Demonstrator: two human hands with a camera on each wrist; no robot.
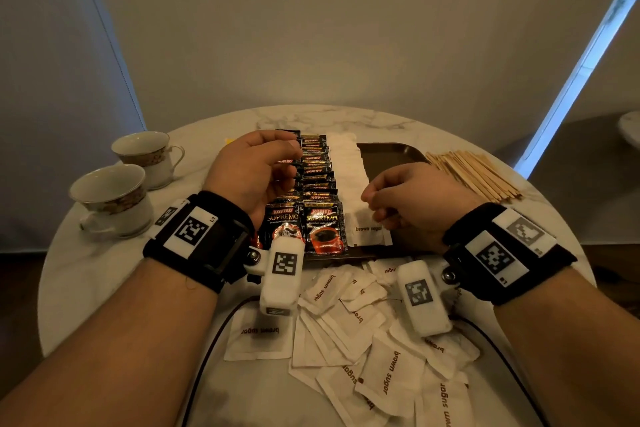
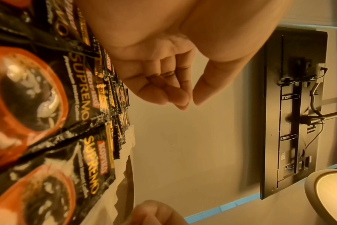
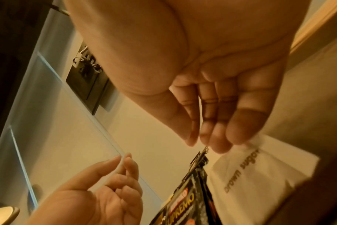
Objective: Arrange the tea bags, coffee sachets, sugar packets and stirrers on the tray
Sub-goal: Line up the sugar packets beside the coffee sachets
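Observation:
Two rows of black Kopiko coffee sachets (image 1: 322,225) overlap on the left of a dark brown tray (image 1: 391,152). Beside them runs a row of white packets, the nearest printed brown sugar (image 1: 367,229). My left hand (image 1: 291,156) hovers over the coffee rows with loosely curled fingers; in the left wrist view the left hand (image 2: 190,102) is empty, thumb near fingertips, beside the sachets (image 2: 83,106). My right hand (image 1: 374,208) is just above the nearest sugar packet. In the right wrist view the right hand (image 3: 202,141) holds nothing over that packet (image 3: 250,175).
Loose brown sugar packets (image 1: 391,371) lie heaped on the marble table in front of the tray. A pile of wooden stirrers (image 1: 474,173) lies right of the tray. Two teacups (image 1: 114,198) stand at the left. Dark cables (image 1: 214,340) run across the near table.

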